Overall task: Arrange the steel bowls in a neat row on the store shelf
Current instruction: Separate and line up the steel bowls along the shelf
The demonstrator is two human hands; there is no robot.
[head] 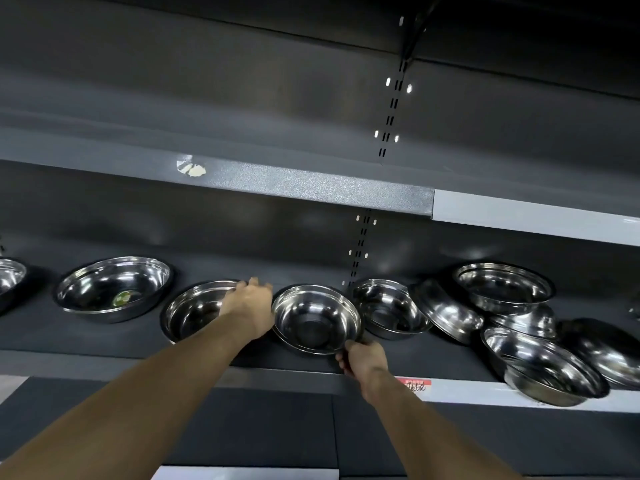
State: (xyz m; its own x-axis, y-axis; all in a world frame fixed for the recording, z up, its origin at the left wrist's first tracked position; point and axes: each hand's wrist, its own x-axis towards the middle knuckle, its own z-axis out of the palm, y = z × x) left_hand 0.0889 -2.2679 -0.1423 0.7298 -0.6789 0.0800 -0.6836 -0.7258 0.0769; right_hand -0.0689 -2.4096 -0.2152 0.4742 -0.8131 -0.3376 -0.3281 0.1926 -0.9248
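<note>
Step in hand: placing the middle bowl [316, 318] into the row on the shelf [104, 344]. It sits tilted toward the camera, between the left neighbour bowl [194, 311] and the bowl on its right [389, 308].

Right hand [363, 360]: grip pinching the middle bowl's near rim from below. Left hand [251, 304]: at the gap between the middle bowl and the left neighbour, fingers reaching over toward the back. Can't tell whether that grip is on a rim or just resting.

Further left, a large bowl [112, 289] already sits upright. Far right, a pile of bowls [519, 327] is jumbled, some leaning, one overhanging the shelf edge.

Next, my read: set the middle bowl flat, even the gaps, then work through the pile. Watch the overhanging one.
</note>
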